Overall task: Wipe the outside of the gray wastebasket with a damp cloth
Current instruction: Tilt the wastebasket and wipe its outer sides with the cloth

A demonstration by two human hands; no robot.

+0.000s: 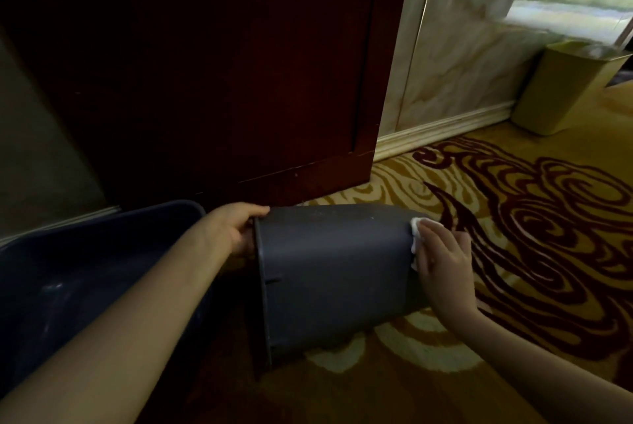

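Observation:
The gray wastebasket point(329, 269) lies on its side above the patterned carpet, its open rim to the left and its base to the right. My left hand point(236, 228) grips the rim at the top left, fingers curled over the edge. My right hand point(442, 259) presses a small white cloth point(416, 228) flat against the basket's base end. Only a strip of the cloth shows past my fingers; the rest is hidden under my palm.
A dark blue tub point(85, 273) sits at the lower left, beside the basket's rim. A dark wooden door or cabinet point(239, 81) stands just behind. A gold square bin point(561, 88) stands by the marble wall at the far right. Yellow and maroon carpet point(531, 218) spreads to the right.

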